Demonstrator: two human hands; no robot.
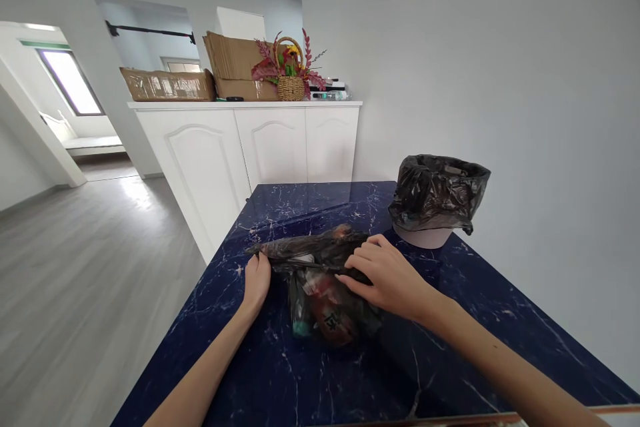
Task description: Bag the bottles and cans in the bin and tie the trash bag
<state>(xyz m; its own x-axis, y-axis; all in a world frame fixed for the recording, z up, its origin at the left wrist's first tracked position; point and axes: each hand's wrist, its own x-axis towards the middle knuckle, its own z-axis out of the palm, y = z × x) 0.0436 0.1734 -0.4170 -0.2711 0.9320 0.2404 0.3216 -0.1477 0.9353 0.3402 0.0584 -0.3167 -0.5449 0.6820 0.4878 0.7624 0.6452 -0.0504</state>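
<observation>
The counter [280, 387] is a glossy dark blue stone with thin white veins, and its near edge runs across at six o'clock. Both forearms come in over it. The left hand [257, 280] lies at about eleven o'clock from the person's body, fingers straight and close together, tips against the left end of a black plastic bag [320, 250]. Whether it grips the plastic cannot be told. The right hand [385, 273], at about one o'clock, rests palm down on the bag, its fingers slightly parted and laid over the bunched upper edge without pinching.

The bag lies on the counter straight ahead between the two hands, and reddish and teal contents show dimly through its lower part. Beyond it, at two o'clock, stands a small pale bin [425, 237] lined with black plastic, close to the plain grey wall.

Past the far end of the counter, at twelve o'clock, a white cabinet [250, 147] carries cardboard boxes [235, 63] and a wicker basket of flowers [291, 83]. At ten o'clock grey wood floor [90, 267] stretches toward a bright window [73, 80].
</observation>
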